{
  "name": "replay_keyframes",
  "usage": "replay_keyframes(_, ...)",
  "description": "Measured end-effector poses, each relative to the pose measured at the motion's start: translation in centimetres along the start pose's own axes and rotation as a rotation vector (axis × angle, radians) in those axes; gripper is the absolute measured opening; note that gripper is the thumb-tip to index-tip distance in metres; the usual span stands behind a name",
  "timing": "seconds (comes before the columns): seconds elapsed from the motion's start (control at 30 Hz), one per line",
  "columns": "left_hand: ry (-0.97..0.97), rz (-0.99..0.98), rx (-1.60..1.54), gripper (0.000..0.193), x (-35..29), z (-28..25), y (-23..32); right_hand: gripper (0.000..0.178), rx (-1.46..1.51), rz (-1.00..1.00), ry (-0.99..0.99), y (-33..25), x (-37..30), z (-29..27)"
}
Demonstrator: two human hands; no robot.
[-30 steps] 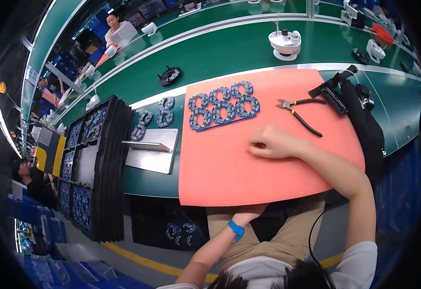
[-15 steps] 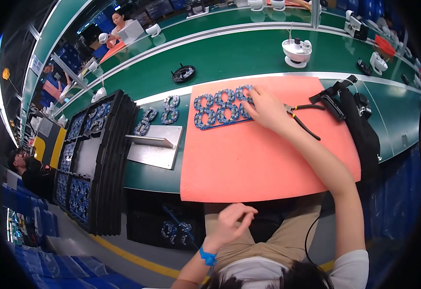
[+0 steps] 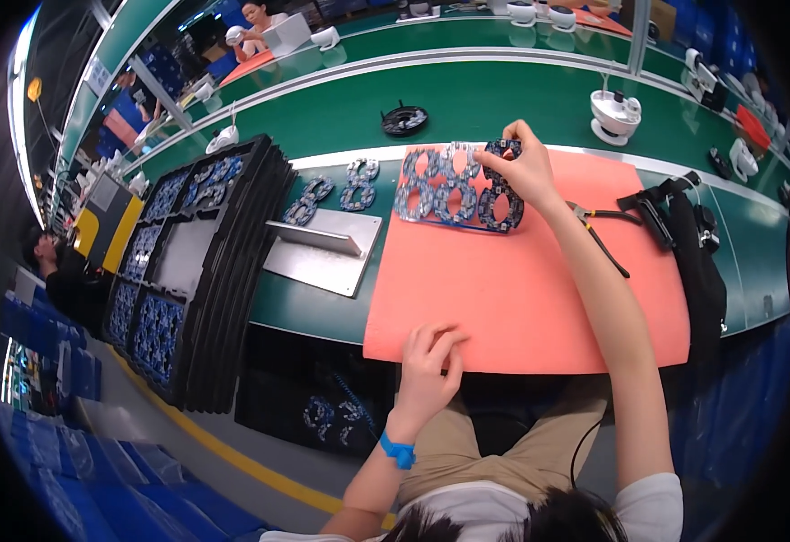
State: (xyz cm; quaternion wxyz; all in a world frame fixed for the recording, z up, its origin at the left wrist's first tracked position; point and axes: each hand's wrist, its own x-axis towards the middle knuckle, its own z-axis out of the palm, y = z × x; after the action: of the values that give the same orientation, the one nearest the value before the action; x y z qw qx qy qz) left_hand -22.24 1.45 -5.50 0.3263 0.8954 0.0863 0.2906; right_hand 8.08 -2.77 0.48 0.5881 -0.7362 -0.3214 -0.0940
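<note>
A panel of blue ring-shaped circuit boards (image 3: pixel 456 200), joined in figure-eight pairs, is tilted up with its far edge off the orange-pink mat (image 3: pixel 503 307). My right hand (image 3: pixel 523 167) pinches it at the far right corner between thumb and fingers. Its near edge, with a blue strip, seems to rest on the mat. Over the mat's near left edge is my left hand (image 3: pixel 433 359), fingers loosely bent and apart, holding nothing. A blue wristband (image 3: pixel 398 451) circles that wrist. To the right of the panel lie cutting pliers (image 3: pixel 607 237) with black and yellow handles.
Left of the mat are a metal plate with an upright fin (image 3: pixel 327 253), two loose figure-eight boards (image 3: pixel 359 185) and stacked black trays (image 3: pixel 232 280) of boards. A black strapped device (image 3: pixel 675 221) lies right. Beyond are a black ring part (image 3: pixel 404 119) and white device (image 3: pixel 614 116).
My right hand has gripped the panel's far right corner and raised its far edge. My left hand has risen from over my lap to the mat's near edge. The view has shifted.
</note>
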Motion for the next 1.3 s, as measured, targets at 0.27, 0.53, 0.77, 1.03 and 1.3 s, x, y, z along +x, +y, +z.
replay_keyframes(0.27,0.006,0.078,0.004,0.028,-0.3,0.4,-0.6,0.049,0.253,-0.320,0.147,-9.4,-0.2,8.4)
replay_keyframes(0.53,0.012,0.098,0.045,0.029,-0.3,0.5,-0.6,0.045,0.192,-0.504,-0.016,-12.7,-0.3,16.2)
replay_keyframes(0.77,0.008,0.114,0.058,0.031,-0.5,0.5,-0.7,0.044,0.153,-0.487,-0.044,-12.4,-0.6,18.1)
replay_keyframes(1.03,-0.010,0.088,0.063,0.031,-0.6,0.8,-0.7,0.043,0.145,-0.481,0.001,-13.3,-0.4,17.9)
replay_keyframes(1.3,-0.018,0.080,0.076,0.031,-0.6,0.9,-0.6,0.042,0.164,-0.460,0.000,-13.1,-0.9,18.4)
